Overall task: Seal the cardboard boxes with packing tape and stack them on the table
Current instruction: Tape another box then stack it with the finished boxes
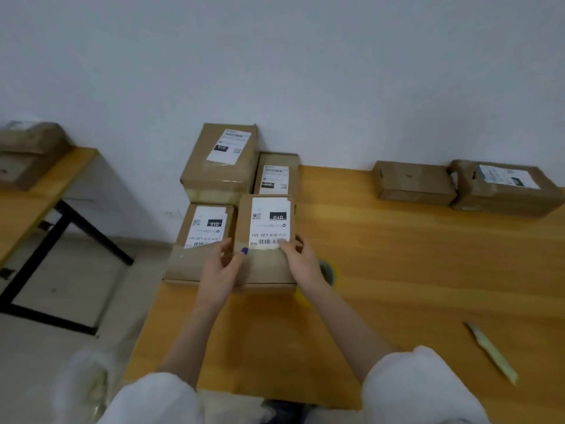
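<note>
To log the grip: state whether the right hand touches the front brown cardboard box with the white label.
Touching. The head view shows the right hand with fingertips on the taped top of the front brown cardboard box, no gap.

The near box (263, 268) is set at 12 o'clock among three others (214, 175), two far boxes (412, 182) at 1 o'clock.

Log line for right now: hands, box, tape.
left hand: grips front box | right hand: grips it, fingertip on its tape strip | tape roll: on table beside right wrist | cutter: lying untouched
</note>
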